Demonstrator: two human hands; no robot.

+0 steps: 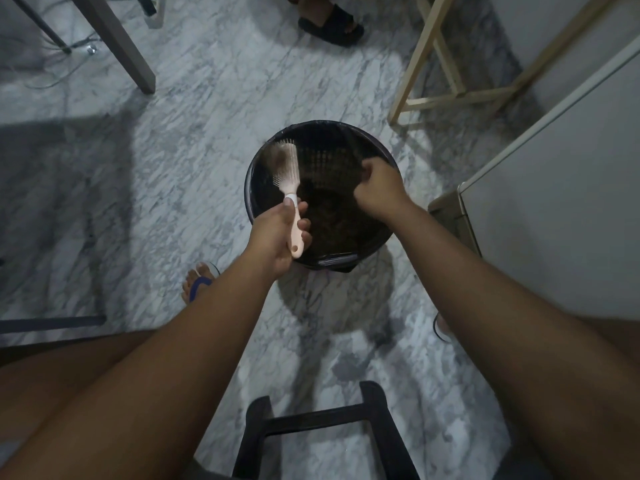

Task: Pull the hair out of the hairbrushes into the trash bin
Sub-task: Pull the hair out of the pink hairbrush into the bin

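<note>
A pale pink hairbrush [285, 168] is held over the left side of a black trash bin [258, 161] lined with a dark bag. My left hand [277, 233] grips the brush by its handle, bristles facing right, with a wisp of hair clinging to the bristles. My right hand [379, 188] hovers over the right side of the bin with its fingers curled together; dark hair strands seem to hang from them, blurred against the bin. A dark heap of hair [332, 216] lies at the bottom of the bin.
The bin stands on a marble floor. A black stool frame [311, 424] is close in front of me, a wooden stand [436, 64] at the back right, a white cabinet [554, 188] to the right. Another person's sandalled foot [329, 22] is beyond the bin.
</note>
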